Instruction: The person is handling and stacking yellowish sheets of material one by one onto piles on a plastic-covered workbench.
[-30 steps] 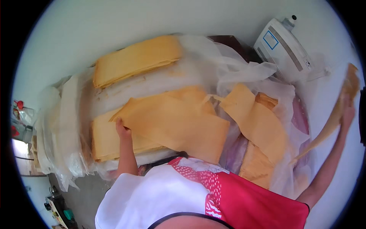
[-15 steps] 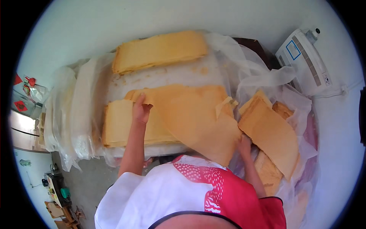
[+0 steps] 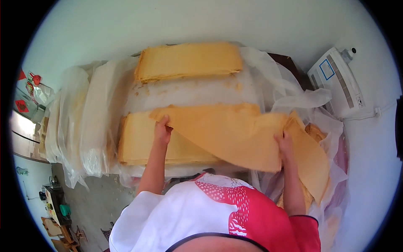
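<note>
The left hand (image 3: 163, 130) and right hand (image 3: 285, 145) pinch opposite ends of a tan sheet (image 3: 226, 132), which partly covers the near stack (image 3: 140, 136); another stack (image 3: 189, 61) lies beyond, near the wall (image 3: 189, 21).

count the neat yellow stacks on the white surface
2: the far stack and the near stack, partly covered by the sheet held in the left hand and right hand; anything else beneath that sheet is hidden.
</note>
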`<act>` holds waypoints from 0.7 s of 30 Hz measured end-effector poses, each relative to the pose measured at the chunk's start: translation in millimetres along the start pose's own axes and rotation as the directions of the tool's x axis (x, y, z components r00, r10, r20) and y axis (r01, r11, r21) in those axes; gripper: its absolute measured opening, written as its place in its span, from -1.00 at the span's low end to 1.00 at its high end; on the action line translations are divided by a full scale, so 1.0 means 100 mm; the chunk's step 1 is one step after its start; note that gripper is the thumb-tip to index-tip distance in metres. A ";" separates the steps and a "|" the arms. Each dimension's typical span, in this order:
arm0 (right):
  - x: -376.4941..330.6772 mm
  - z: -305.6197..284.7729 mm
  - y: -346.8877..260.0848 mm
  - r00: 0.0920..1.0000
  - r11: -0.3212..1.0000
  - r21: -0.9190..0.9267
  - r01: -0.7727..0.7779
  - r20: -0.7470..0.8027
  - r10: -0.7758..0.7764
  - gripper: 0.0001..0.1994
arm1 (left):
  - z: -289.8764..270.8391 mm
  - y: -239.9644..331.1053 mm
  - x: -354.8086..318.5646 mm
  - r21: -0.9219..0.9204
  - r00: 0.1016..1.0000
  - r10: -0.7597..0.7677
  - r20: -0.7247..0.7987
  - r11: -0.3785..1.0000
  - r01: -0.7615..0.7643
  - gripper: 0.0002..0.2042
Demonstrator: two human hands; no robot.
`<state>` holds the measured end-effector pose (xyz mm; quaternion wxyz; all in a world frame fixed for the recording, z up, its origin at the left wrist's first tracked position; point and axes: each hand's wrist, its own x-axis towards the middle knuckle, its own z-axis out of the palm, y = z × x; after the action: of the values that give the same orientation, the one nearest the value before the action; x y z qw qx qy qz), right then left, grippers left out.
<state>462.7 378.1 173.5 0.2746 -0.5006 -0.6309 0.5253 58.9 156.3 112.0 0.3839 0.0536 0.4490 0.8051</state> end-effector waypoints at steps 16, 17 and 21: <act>0.92 0.72 -1.16 0.923 0.978 0.196 0.066 0.362 -0.135 -0.60 | -1.54 0.18 -0.73 -0.409 0.939 -0.001 -0.344 0.900 -0.149 -0.66; 0.95 0.70 -0.88 0.920 0.985 0.174 0.008 0.384 -0.076 -0.59 | -1.74 -0.02 -0.78 -0.389 0.938 0.011 -0.346 0.908 -0.154 -0.67; 1.30 0.39 1.09 0.978 0.727 -0.656 0.202 0.179 -0.110 -0.54 | -1.75 -0.39 -0.89 -0.216 0.856 -0.074 -0.512 0.975 -0.045 -0.68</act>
<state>421.0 476.7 36.6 0.0784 -0.4760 -0.8336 0.2691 67.7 -10.7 1.7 0.2590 -0.2107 0.4441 0.8315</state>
